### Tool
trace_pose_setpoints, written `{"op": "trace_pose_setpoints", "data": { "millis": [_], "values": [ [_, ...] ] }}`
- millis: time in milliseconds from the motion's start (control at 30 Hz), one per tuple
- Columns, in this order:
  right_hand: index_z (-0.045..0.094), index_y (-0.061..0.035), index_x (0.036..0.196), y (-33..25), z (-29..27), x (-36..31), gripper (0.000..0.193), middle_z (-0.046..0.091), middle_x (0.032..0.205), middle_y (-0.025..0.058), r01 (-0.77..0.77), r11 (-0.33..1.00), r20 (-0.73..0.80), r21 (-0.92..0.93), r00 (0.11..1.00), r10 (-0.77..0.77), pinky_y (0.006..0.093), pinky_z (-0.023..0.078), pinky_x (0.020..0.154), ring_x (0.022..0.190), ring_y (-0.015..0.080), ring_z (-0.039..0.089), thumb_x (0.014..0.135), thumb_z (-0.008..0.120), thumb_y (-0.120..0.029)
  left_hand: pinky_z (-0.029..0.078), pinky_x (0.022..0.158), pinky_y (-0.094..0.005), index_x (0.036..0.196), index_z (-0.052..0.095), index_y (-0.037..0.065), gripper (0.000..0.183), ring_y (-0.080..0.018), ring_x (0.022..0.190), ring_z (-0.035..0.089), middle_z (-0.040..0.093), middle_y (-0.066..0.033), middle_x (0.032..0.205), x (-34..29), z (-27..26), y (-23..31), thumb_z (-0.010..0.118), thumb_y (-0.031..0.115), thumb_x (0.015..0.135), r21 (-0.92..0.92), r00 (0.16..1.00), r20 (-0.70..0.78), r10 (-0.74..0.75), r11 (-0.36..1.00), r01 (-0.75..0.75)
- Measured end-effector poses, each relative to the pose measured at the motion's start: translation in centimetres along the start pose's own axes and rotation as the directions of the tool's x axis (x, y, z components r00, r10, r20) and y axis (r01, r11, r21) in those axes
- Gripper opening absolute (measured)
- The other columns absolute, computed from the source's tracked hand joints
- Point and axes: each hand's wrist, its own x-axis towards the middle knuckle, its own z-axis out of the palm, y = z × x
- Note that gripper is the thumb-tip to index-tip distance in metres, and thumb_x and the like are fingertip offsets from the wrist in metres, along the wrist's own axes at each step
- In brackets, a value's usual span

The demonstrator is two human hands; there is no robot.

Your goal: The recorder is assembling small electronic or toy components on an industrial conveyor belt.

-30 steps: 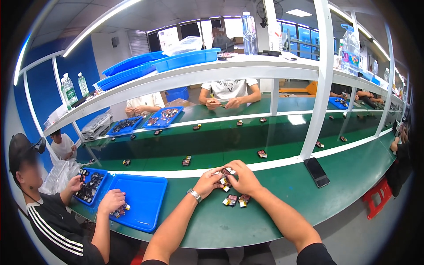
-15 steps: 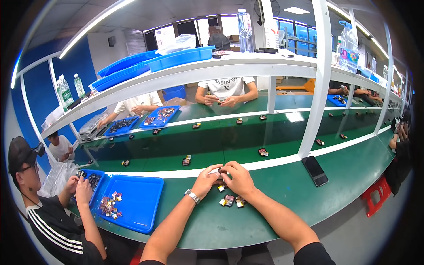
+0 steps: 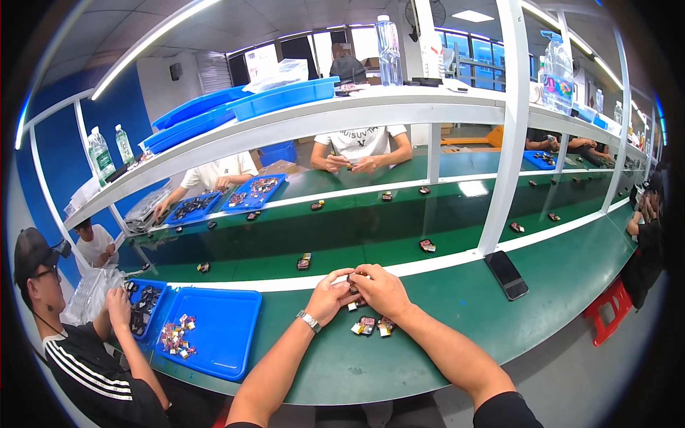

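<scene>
Both grips are closed on one part: our left grip (image 3: 328, 299) and right grip (image 3: 381, 292) pinch a small dark block-shaped piece (image 3: 352, 287) between fingertips, over the smooth green table (image 3: 442, 349). Fingers cover most of it, so we can't read any marking there. Nearer us, two small dark-and-reddish blocks with white-and-yellow tabs (image 3: 363, 326) lie side by side on the table; print too small to read.

Other text we see: dark lettering across the chest of a co-worker's white T-shirt (image 3: 360, 145), a green label on a clear plastic bottle (image 3: 104, 158) on the shelf, a multicoloured label on a large clear plastic jug (image 3: 558, 75). Flat black phone (image 3: 506, 275) to our right, screen dark.
</scene>
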Motion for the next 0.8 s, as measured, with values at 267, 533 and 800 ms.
{"op": "trace_pose_setpoints", "data": {
  "millis": [267, 533, 800],
  "values": [
    [0.06, -0.0054, 0.09, 1.3, -0.1, -0.1, 0.017, 0.058, 0.11, 0.0064, -0.013, 0.99, 0.051, 0.143, 0.999, 0.006, 0.0369, 0.053, 0.077, 0.099, 0.0265, 0.058, 0.075, 0.069, -0.003, 0.053, 0.099, -0.0372, 0.127, 0.046, 0.0, 0.03, -0.0217, 0.111, 0.062, 0.061, -0.0142, 0.117, 0.3, 0.0, -0.4, 0.045, -0.001, 0.097, 0.041, 1.0, 0.024, -0.005, 0.999, 0.004],
    [0.061, -0.0062, 0.089, 1.6, -0.6, -0.2, 0.017, 0.056, 0.118, 0.0077, -0.07, 0.983, 0.138, 0.169, 0.989, 0.047, 0.0381, 0.051, 0.084, 0.11, 0.0274, 0.055, 0.076, 0.072, -0.004, 0.054, 0.098, -0.0364, 0.125, 0.047, 0.001, 0.029, -0.0226, 0.109, 0.063, 0.061, -0.0161, 0.119, 0.4, 0.0, -0.5, 0.044, -0.004, 0.097, 0.094, 1.0, -0.009, -0.006, 0.996, 0.007],
    [0.071, -0.0087, 0.092, 1.7, -0.5, -0.4, 0.013, 0.059, 0.117, 0.0072, -0.103, 0.978, 0.135, 0.181, 0.988, 0.079, 0.0371, 0.049, 0.091, 0.113, 0.026, 0.055, 0.08, 0.072, -0.013, 0.052, 0.099, -0.039, 0.127, 0.045, 0.002, 0.035, -0.0229, 0.113, 0.06, 0.06, -0.014, 0.122, 0.2, -0.3, -0.2, 0.053, -0.002, 0.093, 0.115, 0.997, 0.074, 0.025, 0.993, -0.033]
  ]
}}
